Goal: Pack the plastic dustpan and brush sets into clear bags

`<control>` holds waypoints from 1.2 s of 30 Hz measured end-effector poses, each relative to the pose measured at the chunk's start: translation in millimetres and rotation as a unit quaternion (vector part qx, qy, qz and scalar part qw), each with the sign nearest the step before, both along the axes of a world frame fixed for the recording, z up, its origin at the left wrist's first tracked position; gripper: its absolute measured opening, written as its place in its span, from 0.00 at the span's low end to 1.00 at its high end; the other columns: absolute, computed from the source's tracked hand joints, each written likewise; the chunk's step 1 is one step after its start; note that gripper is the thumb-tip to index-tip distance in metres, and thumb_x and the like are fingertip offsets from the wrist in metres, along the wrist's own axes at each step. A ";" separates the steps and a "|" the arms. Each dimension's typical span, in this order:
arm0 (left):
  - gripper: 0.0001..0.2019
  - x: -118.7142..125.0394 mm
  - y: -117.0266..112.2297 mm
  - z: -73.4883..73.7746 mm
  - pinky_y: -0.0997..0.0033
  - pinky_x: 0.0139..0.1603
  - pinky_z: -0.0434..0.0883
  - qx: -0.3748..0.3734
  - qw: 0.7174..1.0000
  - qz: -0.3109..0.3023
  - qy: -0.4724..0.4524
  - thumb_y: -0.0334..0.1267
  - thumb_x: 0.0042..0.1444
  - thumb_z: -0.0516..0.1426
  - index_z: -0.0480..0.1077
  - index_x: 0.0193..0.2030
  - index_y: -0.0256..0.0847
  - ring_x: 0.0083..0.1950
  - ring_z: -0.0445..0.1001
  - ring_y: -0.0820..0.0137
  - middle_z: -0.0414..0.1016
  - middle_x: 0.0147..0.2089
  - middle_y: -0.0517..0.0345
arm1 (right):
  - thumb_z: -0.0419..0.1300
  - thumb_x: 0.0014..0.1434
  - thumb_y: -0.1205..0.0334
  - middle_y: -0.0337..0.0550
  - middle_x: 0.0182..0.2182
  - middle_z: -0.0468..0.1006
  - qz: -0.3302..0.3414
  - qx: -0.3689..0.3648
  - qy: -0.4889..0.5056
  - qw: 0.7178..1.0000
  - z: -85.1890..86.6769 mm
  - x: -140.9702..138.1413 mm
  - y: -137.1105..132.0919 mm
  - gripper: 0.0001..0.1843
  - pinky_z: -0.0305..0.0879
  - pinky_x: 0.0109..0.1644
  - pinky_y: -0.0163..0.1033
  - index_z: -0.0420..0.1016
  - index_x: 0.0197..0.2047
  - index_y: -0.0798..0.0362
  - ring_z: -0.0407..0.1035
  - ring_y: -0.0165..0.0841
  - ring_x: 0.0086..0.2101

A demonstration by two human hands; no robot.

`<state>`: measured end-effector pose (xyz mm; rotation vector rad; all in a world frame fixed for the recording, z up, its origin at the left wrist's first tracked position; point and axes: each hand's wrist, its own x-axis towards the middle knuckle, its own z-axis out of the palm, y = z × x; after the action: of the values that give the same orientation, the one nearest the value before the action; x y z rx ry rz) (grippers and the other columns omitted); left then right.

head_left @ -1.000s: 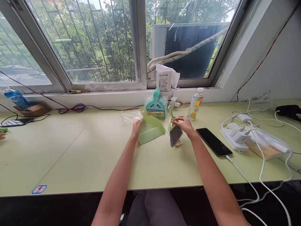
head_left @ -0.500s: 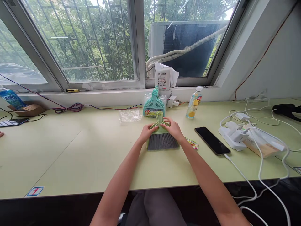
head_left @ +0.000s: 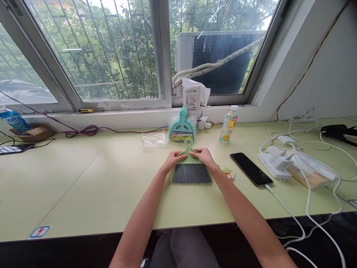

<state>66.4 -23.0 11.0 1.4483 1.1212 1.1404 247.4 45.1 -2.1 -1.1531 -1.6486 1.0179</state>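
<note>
A small light green hand brush [head_left: 191, 172] with grey bristles lies in its matching green dustpan on the pale green table [head_left: 83, 186], handles pointing away from me. My left hand [head_left: 173, 160] presses on the left side of the set near the handle, fingers curled on it. My right hand [head_left: 205, 156] does the same on the right side. Just behind, a teal brush-and-dustpan set [head_left: 182, 128] in clear wrap leans by the window sill.
A crumpled clear plastic bag [head_left: 153, 139] lies to the left. A drink bottle [head_left: 228, 124], a black phone [head_left: 251, 168] on a cable, a small printed label [head_left: 226, 171], a white power strip [head_left: 275, 161] with cables and a tissue pack [head_left: 192, 95] are to the right and behind.
A second ago my hands held the dustpan and the brush apart. They have since brought the brush into the dustpan and laid the joined set flat on the table.
</note>
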 end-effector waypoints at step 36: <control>0.20 -19.6 20.6 -27.4 0.64 0.49 0.71 -0.060 0.961 0.257 -0.089 0.38 0.50 0.65 0.61 0.45 0.41 0.49 0.75 0.61 0.74 0.47 0.49 | 0.68 0.47 0.50 0.38 0.38 0.74 0.200 -0.065 0.129 0.969 20.8 17.4 -6.7 0.23 0.64 0.38 0.36 0.70 0.44 0.48 0.69 0.33 0.36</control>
<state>46.8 -2.4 -16.4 0.9591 1.4542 1.4952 264.9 38.4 18.6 -0.7384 -1.6547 1.4831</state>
